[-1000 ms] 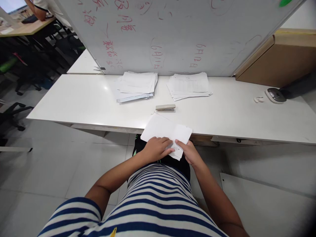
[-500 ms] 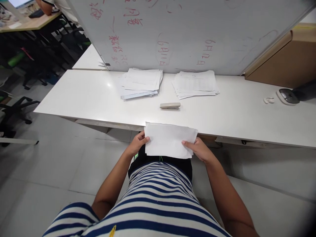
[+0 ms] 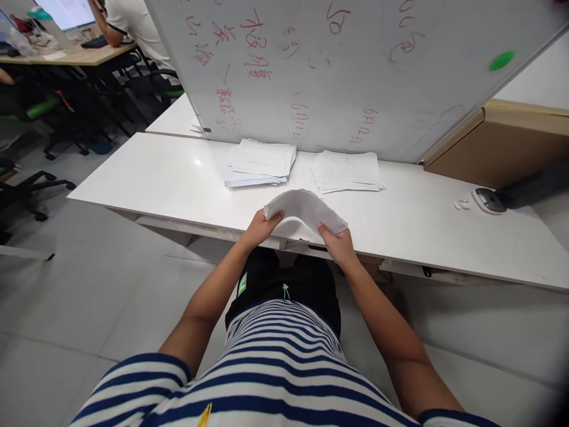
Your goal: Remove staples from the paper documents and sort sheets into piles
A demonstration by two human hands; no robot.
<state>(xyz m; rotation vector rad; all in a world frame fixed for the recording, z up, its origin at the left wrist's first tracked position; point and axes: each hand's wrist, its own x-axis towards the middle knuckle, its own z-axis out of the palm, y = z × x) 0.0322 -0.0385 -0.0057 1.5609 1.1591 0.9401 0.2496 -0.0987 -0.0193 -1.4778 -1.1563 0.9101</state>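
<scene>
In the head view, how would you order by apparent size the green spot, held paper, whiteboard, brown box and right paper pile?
1. Whiteboard
2. Brown box
3. Held paper and right paper pile: too alike to rank; the held one is bent and nearer.
4. Green spot

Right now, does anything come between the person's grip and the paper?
Nothing visible does: the left grip and right grip each hold one end of the bent paper directly. The left stack and right stack lie beyond it on the table.
</scene>
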